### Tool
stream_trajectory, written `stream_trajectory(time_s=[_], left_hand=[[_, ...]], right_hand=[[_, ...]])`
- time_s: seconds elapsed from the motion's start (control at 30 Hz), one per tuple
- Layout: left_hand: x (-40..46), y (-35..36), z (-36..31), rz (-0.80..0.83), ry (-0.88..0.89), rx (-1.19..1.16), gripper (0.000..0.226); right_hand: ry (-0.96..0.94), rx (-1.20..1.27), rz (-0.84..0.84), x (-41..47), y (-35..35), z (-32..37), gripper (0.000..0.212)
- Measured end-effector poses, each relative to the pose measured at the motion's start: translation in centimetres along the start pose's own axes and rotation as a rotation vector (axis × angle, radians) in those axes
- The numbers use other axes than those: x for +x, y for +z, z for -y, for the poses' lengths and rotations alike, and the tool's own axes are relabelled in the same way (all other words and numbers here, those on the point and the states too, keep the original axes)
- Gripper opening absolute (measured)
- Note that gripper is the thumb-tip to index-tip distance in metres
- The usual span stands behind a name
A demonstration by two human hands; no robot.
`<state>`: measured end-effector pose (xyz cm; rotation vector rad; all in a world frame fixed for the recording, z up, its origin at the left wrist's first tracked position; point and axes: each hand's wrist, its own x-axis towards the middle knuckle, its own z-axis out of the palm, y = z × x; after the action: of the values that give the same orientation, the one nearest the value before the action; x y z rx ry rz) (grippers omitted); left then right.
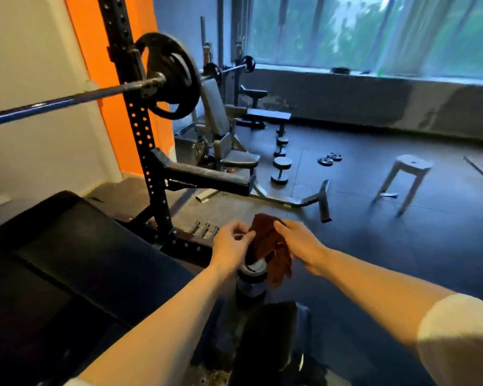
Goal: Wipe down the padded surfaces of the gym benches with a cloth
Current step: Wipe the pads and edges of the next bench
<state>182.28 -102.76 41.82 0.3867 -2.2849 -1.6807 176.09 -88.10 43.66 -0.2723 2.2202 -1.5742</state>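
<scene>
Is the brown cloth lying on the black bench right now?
No, the brown cloth is held up in the right hand, beside the black bench, not on its padding.

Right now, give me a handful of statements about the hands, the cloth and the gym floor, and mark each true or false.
1. The right hand holds a brown cloth. True.
2. The cloth is spread flat on the black bench pad. False: it hangs bunched in the air between the hands, off the pad.
3. The left hand is at the top of a dark bottle. True.
4. The barbell lies on the floor. False: it rests up on the black rack, with a plate loaded.
5. A white stool stands on the floor to the right. True.
6. The dumbbells sit on the stool. False: they lie on the floor beside a further bench.
</scene>
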Motion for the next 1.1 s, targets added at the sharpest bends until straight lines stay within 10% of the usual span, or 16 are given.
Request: stream_trajectory(time_s=[0.57, 0.83, 1.1], left_hand=[[-4.3, 20.7, -17.2, 0.315, 0.482, 0.306, 0.022], [-8.6, 38.1, -22.8, 0.918, 0.57, 0.142, 0.036], [-6.0, 48.7, -26.4, 0.82, 0.381, -0.203, 0.035]], right_hand=[[-0.089, -0.693, -0.517, -20.7, -26.4, -0.9, 0.016], [-0.178, -0.622, -0.607, -22.6, -40.0, -5.0, 0.017], [0.011, -0.358, -0.537, -21.5, -51.5, -9.2, 0.02]])
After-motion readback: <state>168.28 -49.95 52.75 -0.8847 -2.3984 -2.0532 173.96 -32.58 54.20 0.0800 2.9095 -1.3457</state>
